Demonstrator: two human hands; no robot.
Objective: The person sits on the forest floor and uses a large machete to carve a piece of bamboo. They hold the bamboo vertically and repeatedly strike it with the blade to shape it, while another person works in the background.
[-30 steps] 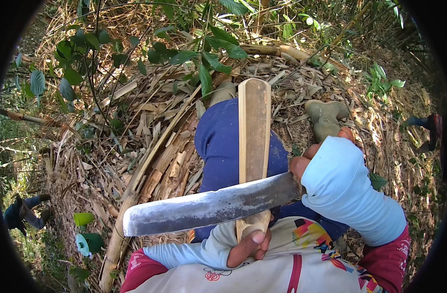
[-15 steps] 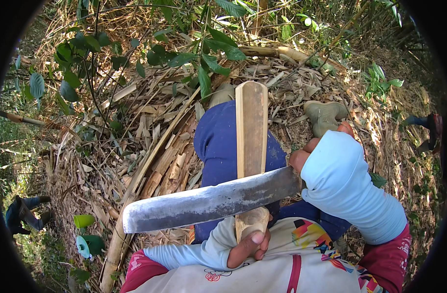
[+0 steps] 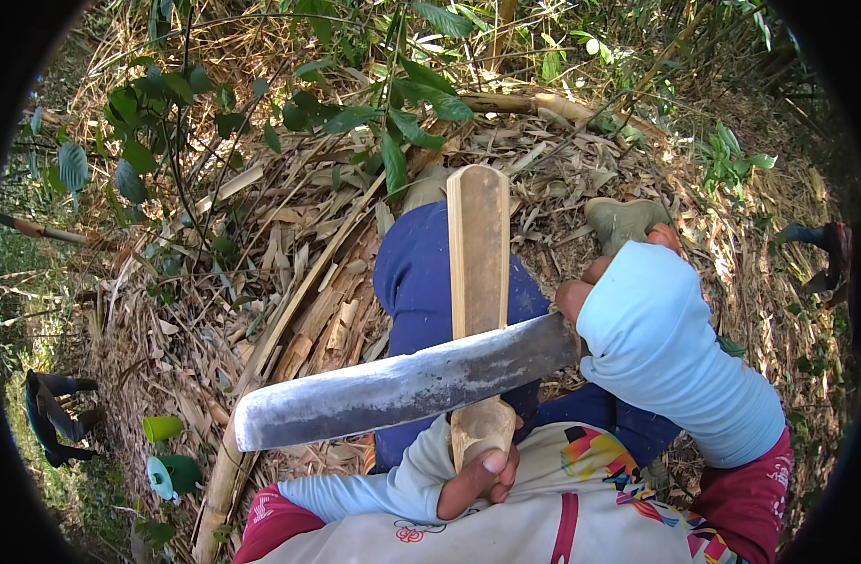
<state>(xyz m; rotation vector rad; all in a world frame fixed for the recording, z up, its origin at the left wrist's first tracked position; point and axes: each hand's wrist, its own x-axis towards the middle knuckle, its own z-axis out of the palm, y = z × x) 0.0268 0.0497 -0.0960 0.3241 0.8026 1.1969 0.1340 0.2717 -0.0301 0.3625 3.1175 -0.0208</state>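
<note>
My left hand is closed round the narrow lower end of a paddle-shaped piece of wood, which stands up in front of my body with its broad, flat part pointing away. My right hand, mostly covered by a light blue sleeve, grips a machete; its handle is hidden in the fist. The long, slightly curved blade points left and crosses in front of the wood just above its narrowed neck. Whether the blade touches the wood, I cannot tell.
My blue-trousered knee is behind the wood, with a boot beyond. Dry leaves and wood chips cover the ground. A bamboo pole lies at the left, near a green cup and green container. Another person is farther left; leafy branches hang ahead.
The piece of wood has shifted slightly left and toward me. The machete has barely moved, still across the wood. The person at the far left has changed posture a little.
</note>
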